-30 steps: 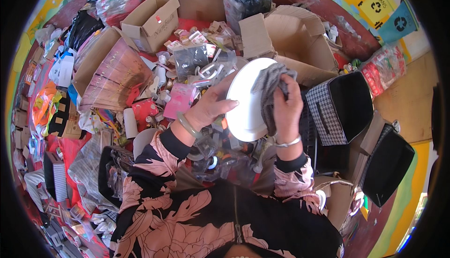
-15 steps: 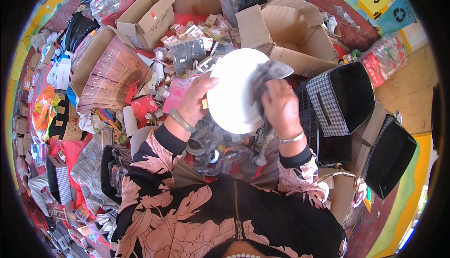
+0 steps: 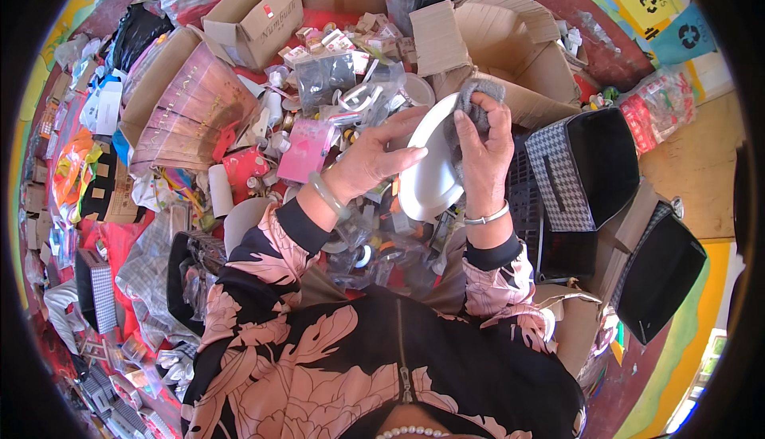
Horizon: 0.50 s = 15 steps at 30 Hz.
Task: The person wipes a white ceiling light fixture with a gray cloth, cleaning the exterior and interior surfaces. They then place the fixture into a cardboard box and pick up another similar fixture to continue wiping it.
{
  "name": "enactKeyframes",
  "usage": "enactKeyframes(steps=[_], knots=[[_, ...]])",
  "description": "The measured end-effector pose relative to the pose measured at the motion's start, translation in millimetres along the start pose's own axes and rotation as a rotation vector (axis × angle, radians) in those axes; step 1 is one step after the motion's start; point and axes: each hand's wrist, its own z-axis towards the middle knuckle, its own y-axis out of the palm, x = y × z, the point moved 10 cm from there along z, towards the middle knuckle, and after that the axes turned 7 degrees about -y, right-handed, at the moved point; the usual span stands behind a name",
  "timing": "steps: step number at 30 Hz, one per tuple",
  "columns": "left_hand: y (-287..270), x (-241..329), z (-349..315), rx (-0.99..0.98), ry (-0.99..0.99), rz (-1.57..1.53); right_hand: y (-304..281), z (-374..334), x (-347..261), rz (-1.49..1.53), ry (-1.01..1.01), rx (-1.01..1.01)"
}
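Observation:
A round white plate (image 3: 433, 170) is held up before me, tilted nearly edge-on. My left hand (image 3: 374, 152) is at its left side, thumb touching the near edge and fingers stretched toward the far side. My right hand (image 3: 486, 144) pinches a grey cloth (image 3: 476, 95) against the plate's right rim. Below the plate lies a jumble of clear plastic pieces (image 3: 390, 256) and small parts. Just beyond my left wrist is a pink box (image 3: 307, 150).
Open cardboard boxes stand around the pile: a large one (image 3: 510, 48) at the far right, a smaller one (image 3: 255, 29) far left, and a pinkish one (image 3: 187, 108) at left. Black bins with checked sides (image 3: 558, 176) stand at right. A dark crate (image 3: 195, 280) is near left.
The plate has turned from face-on to nearly edge-on and shifted right. My right hand and the cloth have moved from its face to its rim. My left hand has moved right.

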Motion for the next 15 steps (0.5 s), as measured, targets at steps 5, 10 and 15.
enactKeyframes(steps=[5,10,15], knots=[[-6.0,-12.4,0.9,0.042,-0.085,-0.225,33.1,-17.9,-7.8,0.275,0.044,-0.222],[-20.5,-32.4,0.8,0.102,-0.161,-0.524,57.8,-28.7,-28.4,0.248,0.08,-0.642],[-19.9,-42.0,1.6,0.082,-0.24,-0.556,56.1,-55.2,-46.1,0.304,-0.104,-1.041]])
